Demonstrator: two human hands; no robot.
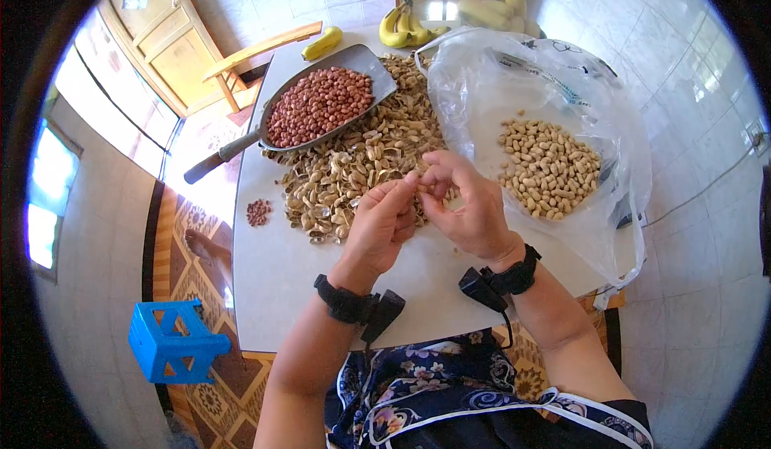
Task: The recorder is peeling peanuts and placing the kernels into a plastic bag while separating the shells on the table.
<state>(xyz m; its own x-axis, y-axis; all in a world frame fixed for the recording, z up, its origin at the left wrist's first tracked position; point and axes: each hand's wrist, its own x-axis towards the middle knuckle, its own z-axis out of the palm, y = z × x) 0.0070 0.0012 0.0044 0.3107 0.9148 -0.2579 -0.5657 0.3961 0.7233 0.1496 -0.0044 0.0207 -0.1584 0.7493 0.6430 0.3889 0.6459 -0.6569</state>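
My left hand (pixel 385 220) and my right hand (pixel 467 205) meet fingertip to fingertip over the table, pinching a small peanut (pixel 421 185) that the fingers largely cover. Beneath and beyond them spreads a heap of split peanut shells (pixel 361 166). A metal scoop (pixel 380 81) with a dark handle rests on the far left of the heap, filled with reddish shelled peanut kernels (pixel 322 105). To the right, whole unshelled peanuts (pixel 551 169) lie piled in an opened clear plastic bag (pixel 476 75). A little pile of small kernels (pixel 259 213) sits left of the shells.
The white table (pixel 415 304) has a yellow fruit (pixel 323 43) and bananas (pixel 400 27) at its far edge. A wooden chair (pixel 265 48) stands beyond its left corner. On the patterned floor are a blue plastic stool (pixel 174 343) and a person's foot (pixel 202 245). A tiled wall (pixel 680 208) closes the right side.
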